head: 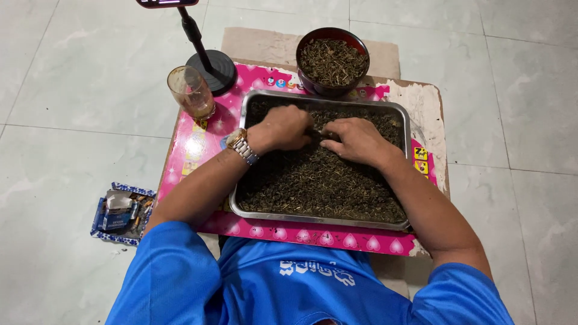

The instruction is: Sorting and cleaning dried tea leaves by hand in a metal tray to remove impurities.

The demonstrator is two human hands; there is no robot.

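Both hands in metal tray (408, 129) mid-table, on dried leaves (319, 186). Left hand (288, 127) curled, right hand (355, 139) half-flat, fingertips meeting; pinch unclear. Bowl (332, 60) at far edge, glass (191, 91) far-left corner.

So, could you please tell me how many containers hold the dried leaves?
2: the metal tray on the pink table, both hands in it, and the dark round bowl just beyond the tray's far edge.
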